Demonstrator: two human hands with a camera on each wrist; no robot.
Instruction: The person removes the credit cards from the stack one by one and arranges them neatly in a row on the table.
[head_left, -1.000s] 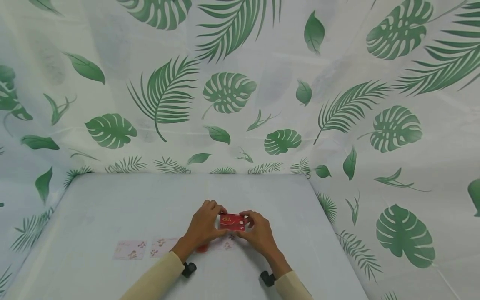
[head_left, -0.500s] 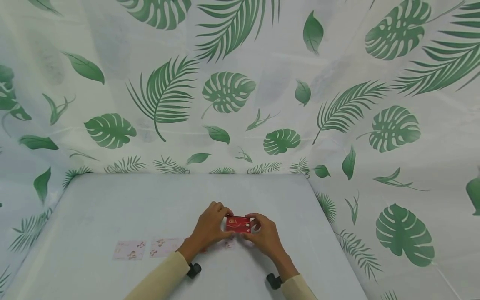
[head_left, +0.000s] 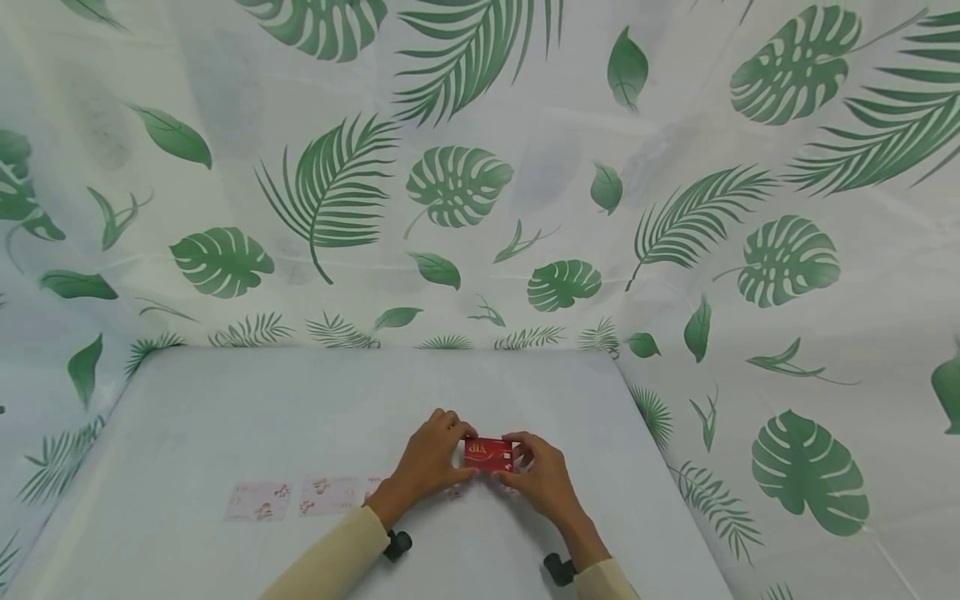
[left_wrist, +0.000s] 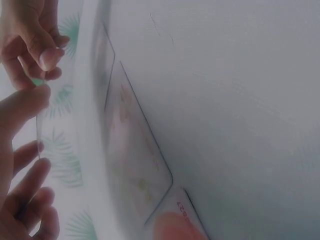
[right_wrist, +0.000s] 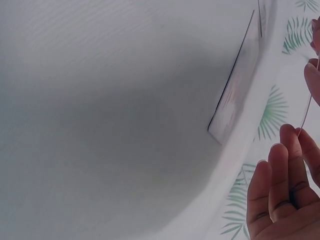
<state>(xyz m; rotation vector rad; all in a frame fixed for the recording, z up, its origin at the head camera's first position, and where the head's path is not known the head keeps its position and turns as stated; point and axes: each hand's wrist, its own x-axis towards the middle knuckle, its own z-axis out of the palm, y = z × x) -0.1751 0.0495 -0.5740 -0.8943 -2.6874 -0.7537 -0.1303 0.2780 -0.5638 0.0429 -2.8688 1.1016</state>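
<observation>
Both hands hold a red card [head_left: 488,456] above the table in the head view, its gold "VIP" lettering upside down. My left hand [head_left: 432,454] pinches its left end between thumb and fingers. At the right end, my right hand [head_left: 543,475] pinches it the same way. From the left wrist view the card [left_wrist: 39,135] shows only as a thin edge, with the left hand [left_wrist: 22,185] below and the right hand [left_wrist: 32,42] above. The right wrist view also catches the card's edge [right_wrist: 306,112], beside the right hand's fingers [right_wrist: 277,175].
Several pale pink printed cards lie in a row on the white table [head_left: 300,417], among them a leftmost card [head_left: 259,501] and a second card [head_left: 328,497]. The left arm partly covers others. A leaf-patterned sheet [head_left: 525,125] surrounds the table at the back and sides.
Both hands have moved a little to the right and toward the near side, carrying the red card between them. The pale cards have stayed in place.
</observation>
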